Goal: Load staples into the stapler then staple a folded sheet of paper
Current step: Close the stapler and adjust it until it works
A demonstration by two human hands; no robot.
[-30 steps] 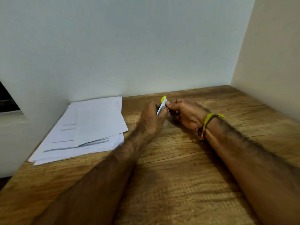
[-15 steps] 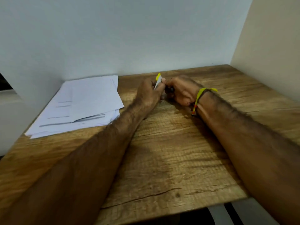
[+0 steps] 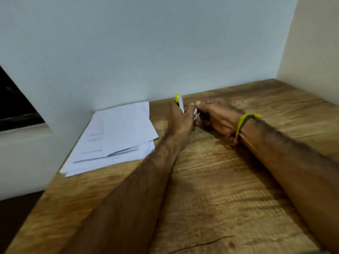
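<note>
A wooden desk point(image 3: 211, 189) is being viewed in a corner formed by a pale wall point(image 3: 146, 48) and a cream side wall point(image 3: 315, 43). A stack of white papers point(image 3: 117, 138) is lying on the desk, left of the hands and against the pale wall. To the right of the stack, a small stapler point(image 3: 179, 103) with a yellow tip is being gripped upright in the left hand point(image 3: 180, 119). Just right of it, the right hand point(image 3: 218, 118) is being held with fingers curled, and something thin and pale is being pinched at its fingertips; the blur is preventing identification. A yellow-green band point(image 3: 244, 121) is being worn on the right wrist.
</note>
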